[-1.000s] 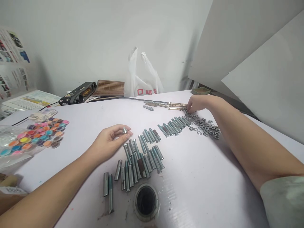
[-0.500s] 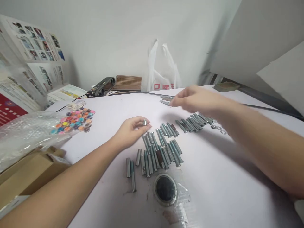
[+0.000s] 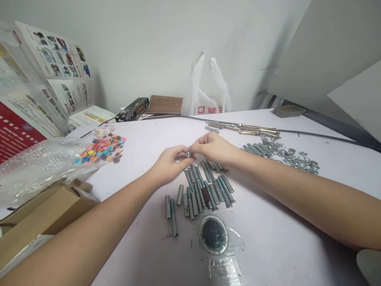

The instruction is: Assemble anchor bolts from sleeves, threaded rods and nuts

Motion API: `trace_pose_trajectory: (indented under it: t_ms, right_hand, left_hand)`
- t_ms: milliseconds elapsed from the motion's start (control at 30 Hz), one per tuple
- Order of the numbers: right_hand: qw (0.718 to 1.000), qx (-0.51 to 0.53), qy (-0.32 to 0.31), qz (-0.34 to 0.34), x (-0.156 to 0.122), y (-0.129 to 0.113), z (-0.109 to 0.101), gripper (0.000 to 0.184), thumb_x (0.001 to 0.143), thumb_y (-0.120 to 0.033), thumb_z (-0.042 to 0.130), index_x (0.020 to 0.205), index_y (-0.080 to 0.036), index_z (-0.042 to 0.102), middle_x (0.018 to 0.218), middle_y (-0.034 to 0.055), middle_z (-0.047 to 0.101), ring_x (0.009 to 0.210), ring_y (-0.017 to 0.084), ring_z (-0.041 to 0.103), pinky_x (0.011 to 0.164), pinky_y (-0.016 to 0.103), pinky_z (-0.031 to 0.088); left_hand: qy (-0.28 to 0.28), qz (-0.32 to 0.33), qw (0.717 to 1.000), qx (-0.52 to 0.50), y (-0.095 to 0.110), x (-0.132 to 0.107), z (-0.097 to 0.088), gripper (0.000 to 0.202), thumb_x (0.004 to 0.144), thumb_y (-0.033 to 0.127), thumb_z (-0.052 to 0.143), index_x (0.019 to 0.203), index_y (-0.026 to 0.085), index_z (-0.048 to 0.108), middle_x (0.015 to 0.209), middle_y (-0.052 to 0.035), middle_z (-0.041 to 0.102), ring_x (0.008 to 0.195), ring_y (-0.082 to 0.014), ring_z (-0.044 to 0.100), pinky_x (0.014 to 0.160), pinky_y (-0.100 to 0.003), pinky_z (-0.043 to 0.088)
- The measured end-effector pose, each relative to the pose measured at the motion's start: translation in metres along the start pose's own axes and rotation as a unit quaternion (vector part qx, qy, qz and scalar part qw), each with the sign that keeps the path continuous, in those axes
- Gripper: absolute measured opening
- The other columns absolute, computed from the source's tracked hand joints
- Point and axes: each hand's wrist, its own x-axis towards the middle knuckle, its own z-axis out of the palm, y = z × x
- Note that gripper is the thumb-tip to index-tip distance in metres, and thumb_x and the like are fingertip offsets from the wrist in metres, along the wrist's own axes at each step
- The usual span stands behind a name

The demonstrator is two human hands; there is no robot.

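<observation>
Between the thumb and fingers of my left hand [image 3: 171, 163] is an expansion bolt [image 3: 188, 153], its end facing up toward me with a ring-like part around it. My right hand [image 3: 210, 147] is closed in a pinch at that same end; whatever small part its fingertips hold is hidden. Just below both hands lie many metal sleeves [image 3: 179, 194] and flared bolts [image 3: 174, 222] in rough rows. Beyond my right forearm are loose nuts and washers [image 3: 300, 161] and more metal rods [image 3: 257, 149].
Long assembled bolts [image 3: 258, 131] lie at the back. Colourful caps [image 3: 102, 149] and a clear plastic bag [image 3: 44, 159] sit at left, above a cardboard box [image 3: 56, 214]. A round dark disc [image 3: 213, 235] is under tape in front. A white carrier bag [image 3: 206, 93] stands behind.
My right hand has come from the bolts at the back, left and toward me, to the bolt in my left hand. My left hand keeps its grip. The view has shifted slightly.
</observation>
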Motion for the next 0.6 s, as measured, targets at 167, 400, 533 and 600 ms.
trace_pose_trajectory:
  t_ms: [167, 400, 533, 600]
  right_hand:
    - [1.0, 0.0, 0.004, 0.003, 0.0, -0.002, 0.001, 0.028, 0.079, -0.037, 0.059, 0.064, -0.014, 0.057, 0.049, -0.0028, 0.033, 0.044, 0.007, 0.025, 0.041, 0.025, 0.019]
    - [1.0, -0.005, 0.007, 0.005, -0.002, -0.006, 0.001, 0.028, 0.079, -0.036, 0.055, 0.063, -0.014, 0.058, 0.049, -0.0016, 0.035, 0.043, 0.007, 0.026, 0.04, 0.025, 0.02]
    - [0.999, -0.037, 0.023, 0.006, -0.003, -0.008, -0.003, 0.028, 0.078, -0.037, 0.055, 0.062, -0.014, 0.059, 0.05, -0.0008, 0.039, 0.043, 0.007, 0.029, 0.042, 0.025, 0.023]
    - [0.995, -0.089, 0.035, 0.014, -0.004, -0.008, -0.016, 0.03, 0.079, -0.039, 0.055, 0.064, -0.014, 0.059, 0.053, 0.0007, 0.044, 0.045, 0.008, 0.034, 0.044, 0.025, 0.027]
  left_hand:
    - [-0.004, 0.001, 1.0, -0.002, 0.0, 0.0, 0.001, 0.028, 0.083, 0.033, 0.065, 0.103, 0.014, 0.062, 0.101, -0.007, 0.068, 0.099, -0.0211, 0.064, 0.091, -0.033, 0.049]
    - [-0.004, -0.001, 1.0, 0.011, 0.002, 0.0, 0.0, 0.028, 0.084, 0.034, 0.064, 0.104, 0.014, 0.063, 0.103, -0.0061, 0.069, 0.098, -0.0195, 0.065, 0.089, -0.03, 0.049]
    - [-0.002, -0.016, 0.999, 0.036, 0.005, -0.001, 0.0, 0.029, 0.084, 0.038, 0.064, 0.105, 0.017, 0.063, 0.102, -0.0042, 0.069, 0.096, -0.0186, 0.065, 0.088, -0.029, 0.048]
    - [0.007, -0.029, 0.999, 0.043, 0.006, -0.001, 0.0, 0.029, 0.084, 0.041, 0.065, 0.102, 0.018, 0.064, 0.099, -0.0035, 0.07, 0.094, -0.0183, 0.065, 0.088, -0.03, 0.048]
